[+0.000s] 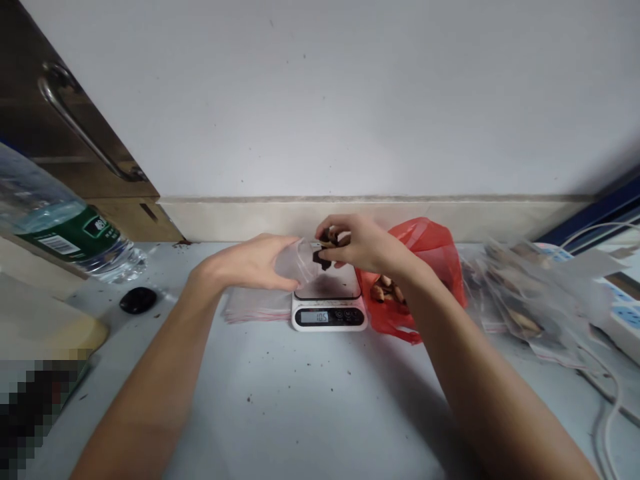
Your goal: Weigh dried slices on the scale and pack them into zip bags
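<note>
My left hand [255, 262] is curled around a clear plastic bag [295, 261], its rounded mouth facing right over the scale. Pinched in the fingers of my right hand [357, 243] are dark, dried pieces [329, 247] that look like dried mushrooms, right beside the bag's mouth. Below both hands stands a white digital kitchen scale [330, 321], its display reading 10.5. Behind my right wrist lies an open red plastic bag [425, 247] with more brown dried pieces [385, 290] in it. Flat clear bags [257, 303] are stacked under my left hand.
Filled clear bags [520, 300] lie at the right, near a white power strip [623, 317] and cables. On the left are a water bottle [65, 230] with a green label and a black oval object [138, 301]. A wall [350, 100] closes the table's back.
</note>
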`<state>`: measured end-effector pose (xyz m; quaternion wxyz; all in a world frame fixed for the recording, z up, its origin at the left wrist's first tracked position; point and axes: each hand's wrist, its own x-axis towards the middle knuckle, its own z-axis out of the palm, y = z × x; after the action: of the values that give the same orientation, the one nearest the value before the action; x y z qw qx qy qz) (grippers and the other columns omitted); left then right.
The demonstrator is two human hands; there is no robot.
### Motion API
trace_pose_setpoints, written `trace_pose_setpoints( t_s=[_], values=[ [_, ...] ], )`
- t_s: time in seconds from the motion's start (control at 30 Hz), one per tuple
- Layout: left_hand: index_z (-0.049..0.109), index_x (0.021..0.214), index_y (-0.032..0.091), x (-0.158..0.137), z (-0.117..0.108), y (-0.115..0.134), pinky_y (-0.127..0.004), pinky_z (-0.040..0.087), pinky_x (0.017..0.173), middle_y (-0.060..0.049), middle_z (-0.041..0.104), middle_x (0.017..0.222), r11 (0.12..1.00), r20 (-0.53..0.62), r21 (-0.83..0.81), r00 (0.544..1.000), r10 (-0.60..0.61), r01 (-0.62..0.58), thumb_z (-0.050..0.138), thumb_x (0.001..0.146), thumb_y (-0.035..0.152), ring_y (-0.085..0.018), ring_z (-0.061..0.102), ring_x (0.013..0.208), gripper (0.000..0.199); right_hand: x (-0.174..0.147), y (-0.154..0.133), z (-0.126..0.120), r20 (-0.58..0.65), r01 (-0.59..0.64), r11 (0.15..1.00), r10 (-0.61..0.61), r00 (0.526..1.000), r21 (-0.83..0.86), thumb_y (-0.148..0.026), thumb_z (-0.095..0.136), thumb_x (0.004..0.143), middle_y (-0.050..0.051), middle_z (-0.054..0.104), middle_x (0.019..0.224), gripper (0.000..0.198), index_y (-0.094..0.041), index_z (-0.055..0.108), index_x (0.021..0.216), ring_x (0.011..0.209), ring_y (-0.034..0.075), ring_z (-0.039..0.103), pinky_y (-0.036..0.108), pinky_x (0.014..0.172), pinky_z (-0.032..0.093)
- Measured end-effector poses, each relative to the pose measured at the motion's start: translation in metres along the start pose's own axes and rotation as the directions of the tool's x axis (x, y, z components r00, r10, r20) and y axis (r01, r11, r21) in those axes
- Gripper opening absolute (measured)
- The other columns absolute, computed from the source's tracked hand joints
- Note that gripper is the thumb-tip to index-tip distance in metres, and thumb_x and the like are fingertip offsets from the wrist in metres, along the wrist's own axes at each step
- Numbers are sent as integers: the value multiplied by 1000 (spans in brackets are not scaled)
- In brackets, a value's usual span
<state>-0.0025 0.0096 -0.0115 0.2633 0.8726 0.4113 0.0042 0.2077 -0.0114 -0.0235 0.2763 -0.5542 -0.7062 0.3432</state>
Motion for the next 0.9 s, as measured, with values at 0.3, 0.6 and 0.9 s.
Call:
trace_pose_setpoints(
  t_s=[0.3, 0.6, 0.9],
  values=[
    [65, 123, 22, -3, -3, 2, -37, 50, 92, -8, 73, 129, 997, -155, -56, 987, 52, -61, 67, 80, 49, -31, 68, 115, 51, -8, -10, 2, -45, 355, 928, -352, 935, 115, -21, 76, 82, 9, 77, 117, 45, -20, 70, 126, 104, 24, 73, 40, 92, 59],
    [61, 136, 22, -6, -7, -3, -42, 49, 104, -10, 73, 133, 969, -199, -168, 969, 145, -180, 69, 83, 43, -29, 67, 122, 58, -15, -10, -8, -57, 439, 866, -439, 897, 238, -26, 54, 97, 6, 62, 150, 43, -29, 63, 139, 123, 26, 69, 40, 87, 66],
    [60, 141, 21, -9, -10, -13, -44, 52, 109, -12, 70, 138, 860, -221, -369, 932, 287, -352, 71, 84, 42, -31, 64, 132, 62, -18, -4, -27, -71, 512, 854, -518, 852, -93, -23, 69, 81, 10, 67, 144, 18, -24, 78, 97, 139, 32, 57, 51, 112, 47]
  ],
)
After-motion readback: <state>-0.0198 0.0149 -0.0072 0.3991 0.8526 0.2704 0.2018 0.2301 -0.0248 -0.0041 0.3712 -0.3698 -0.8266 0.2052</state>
